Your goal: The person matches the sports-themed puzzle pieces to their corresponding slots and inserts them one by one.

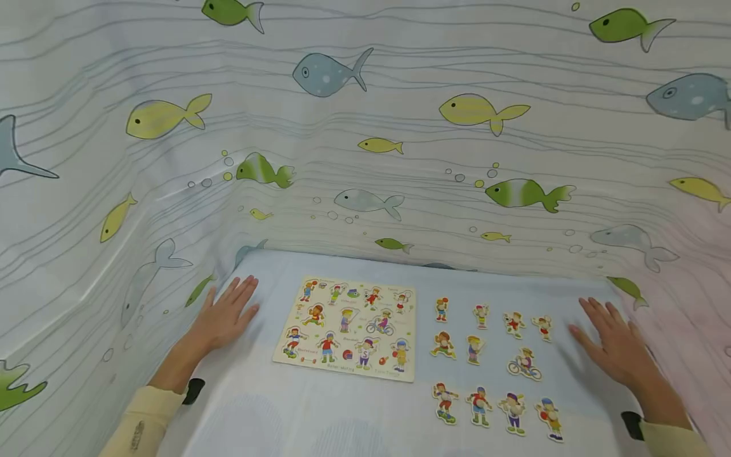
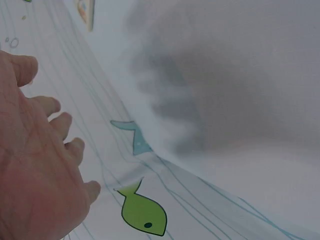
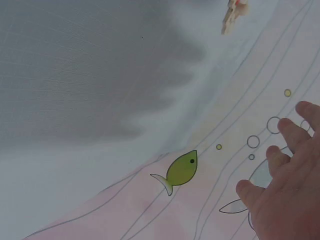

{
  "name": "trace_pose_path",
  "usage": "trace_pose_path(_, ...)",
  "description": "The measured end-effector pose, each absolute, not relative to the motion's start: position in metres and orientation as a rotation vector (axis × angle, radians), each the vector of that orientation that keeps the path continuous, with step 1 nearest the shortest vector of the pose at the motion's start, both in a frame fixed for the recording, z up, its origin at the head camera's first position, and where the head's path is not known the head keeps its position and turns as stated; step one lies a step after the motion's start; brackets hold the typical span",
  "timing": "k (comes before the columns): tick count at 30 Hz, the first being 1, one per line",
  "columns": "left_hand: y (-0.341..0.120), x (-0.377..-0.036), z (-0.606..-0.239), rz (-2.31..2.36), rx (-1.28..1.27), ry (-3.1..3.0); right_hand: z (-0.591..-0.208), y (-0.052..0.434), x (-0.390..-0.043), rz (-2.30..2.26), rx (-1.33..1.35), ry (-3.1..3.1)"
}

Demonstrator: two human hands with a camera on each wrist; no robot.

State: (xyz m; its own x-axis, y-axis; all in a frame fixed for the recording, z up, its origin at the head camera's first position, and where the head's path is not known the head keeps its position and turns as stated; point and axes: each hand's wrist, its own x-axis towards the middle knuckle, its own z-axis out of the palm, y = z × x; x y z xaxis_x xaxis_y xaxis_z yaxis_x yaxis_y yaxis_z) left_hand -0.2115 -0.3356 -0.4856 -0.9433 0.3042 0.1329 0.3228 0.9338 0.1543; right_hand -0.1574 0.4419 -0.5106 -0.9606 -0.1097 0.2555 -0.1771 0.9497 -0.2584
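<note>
A wooden puzzle board (image 1: pixel 349 327) printed with sporty child figures lies flat in the middle of the pale blue table. To its right, several loose cut-out figure pieces (image 1: pixel 495 365) are spread in rows. My left hand (image 1: pixel 224 315) rests flat on the table left of the board, fingers straight and spread, holding nothing. My right hand (image 1: pixel 613 344) lies flat right of the pieces, also empty. The left hand (image 2: pixel 40 165) and a corner of the board (image 2: pixel 86 12) show in the left wrist view. The right wrist view shows the right hand (image 3: pixel 287 192) and one piece (image 3: pixel 234 14).
A white cloth printed with green, yellow and blue fish (image 1: pixel 325 73) hangs as a wall around the table on the left, back and right. The cloth meets the table edge (image 1: pixel 365 257) close behind the board. Bare table surface (image 1: pixel 297 419) lies in front.
</note>
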Motion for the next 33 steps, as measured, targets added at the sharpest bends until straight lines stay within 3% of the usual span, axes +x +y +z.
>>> trace_pose_path(19,-0.32,-0.216,-0.496,-0.384,-0.503,-3.063,-0.512,0.437,-0.15,0.45,0.23,-2.843)
trace_pose_path(33,-0.31,-0.223,-0.502,-0.489,-0.673,-3.069,-0.516,0.427,-0.147,0.498,0.175,-2.894)
